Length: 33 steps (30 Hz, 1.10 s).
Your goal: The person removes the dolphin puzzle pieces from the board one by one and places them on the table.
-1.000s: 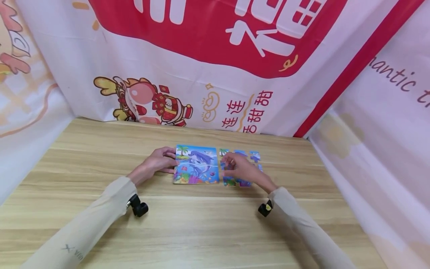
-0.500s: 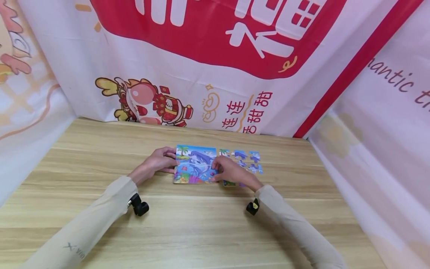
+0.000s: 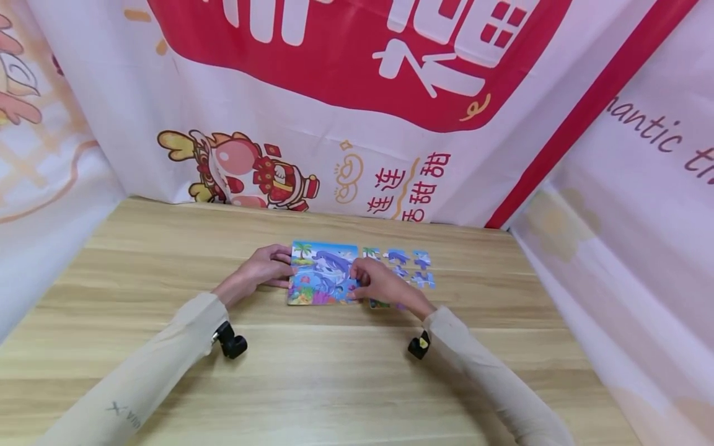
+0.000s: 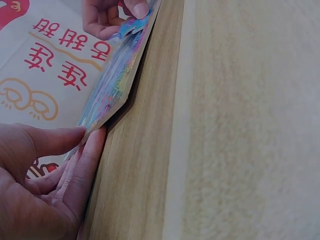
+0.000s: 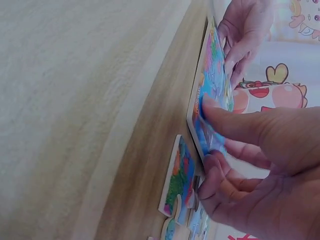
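A square dolphin jigsaw puzzle (image 3: 320, 288) lies on the table, its picture filled from edge to edge. My left hand (image 3: 264, 266) holds its left edge, thumb on the rim and fingers alongside and below, as the left wrist view shows. At the opposite edge is my right hand (image 3: 382, 286). Its thumb and fingers pinch a thin, glossy blue puzzle piece (image 5: 212, 137), which tilts up from the picture; the fingers hide most of its outline. Several loose puzzle pieces (image 3: 422, 279) lie just right of the puzzle, partly under the right hand.
The wooden table (image 3: 323, 371) runs up to a printed cloth backdrop (image 3: 329, 186). Another cloth wall (image 3: 630, 235) borders the right side. Small black camera mounts (image 3: 231, 344) stick out from both sleeves. A coral-patterned loose piece (image 5: 179, 172) sits close beside the puzzle's edge.
My right hand has moved left from over the loose pieces to the puzzle's right edge, uncovering several of them. Between the last two frames it barely shifts. My left hand stays in place.
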{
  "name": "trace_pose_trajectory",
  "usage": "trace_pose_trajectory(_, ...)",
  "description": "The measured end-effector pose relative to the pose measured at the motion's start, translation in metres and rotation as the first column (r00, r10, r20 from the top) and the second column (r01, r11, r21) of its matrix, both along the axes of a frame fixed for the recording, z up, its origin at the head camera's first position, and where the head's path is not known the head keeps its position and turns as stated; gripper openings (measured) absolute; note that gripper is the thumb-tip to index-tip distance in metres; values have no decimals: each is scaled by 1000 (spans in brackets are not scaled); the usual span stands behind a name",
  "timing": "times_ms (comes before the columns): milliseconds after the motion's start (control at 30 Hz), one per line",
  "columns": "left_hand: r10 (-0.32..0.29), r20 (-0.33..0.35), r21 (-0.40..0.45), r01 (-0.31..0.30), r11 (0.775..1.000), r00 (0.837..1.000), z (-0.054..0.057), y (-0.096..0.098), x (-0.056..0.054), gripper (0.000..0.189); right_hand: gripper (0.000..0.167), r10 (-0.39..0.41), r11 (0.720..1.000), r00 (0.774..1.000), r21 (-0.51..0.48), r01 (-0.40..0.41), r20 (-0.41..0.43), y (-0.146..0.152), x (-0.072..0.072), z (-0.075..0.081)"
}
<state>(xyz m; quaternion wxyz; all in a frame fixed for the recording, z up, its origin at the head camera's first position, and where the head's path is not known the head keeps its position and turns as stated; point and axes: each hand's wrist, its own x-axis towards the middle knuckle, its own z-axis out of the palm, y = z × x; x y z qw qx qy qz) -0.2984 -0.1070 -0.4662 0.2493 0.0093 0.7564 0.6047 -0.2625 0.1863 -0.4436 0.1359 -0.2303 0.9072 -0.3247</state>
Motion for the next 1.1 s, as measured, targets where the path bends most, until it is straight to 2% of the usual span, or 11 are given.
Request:
trace_pose_trajectory(167, 1, -5, -6, -1, 1000, 1000, 0, -1, 0, 62, 18, 5, 995, 1000, -103, -4, 14, 0, 1, -1)
trace_pose_trajectory(267, 2, -15, -6, -2, 1000, 1000, -2, -1, 0, 62, 13, -9, 981, 998, -193, 21, 59, 5, 0, 0)
trace_pose_trajectory(400, -1, -17, -5, 1, 1000, 1000, -3, -1, 0, 61, 11, -54, 947, 984, -303, 103, 167, 18, -5, 3)
trace_pose_trajectory(567, -3, -19, -7, 3, 1000, 1000, -2, -1, 0, 61, 14, -108, 901, 952, -376, 216, 288, 38, -8, 4)
trace_pose_trajectory(633, -3, -19, -5, 3, 1000, 1000, -2, -1, -1, 61, 16, -140, 888, 939, -379, 260, 316, 47, -8, 4)
trace_pose_trajectory(967, -8, -20, -4, 7, 1000, 1000, -3, 1, -3, 61, 24, -258, 864, 894, -325, 384, 367, 99, 0, 7)
trace_pose_trajectory(1100, 3, -25, -9, -4, 1000, 1000, -3, 1, -1, 61, 26, -278, 878, 891, -282, 387, 358, 115, 5, 11)
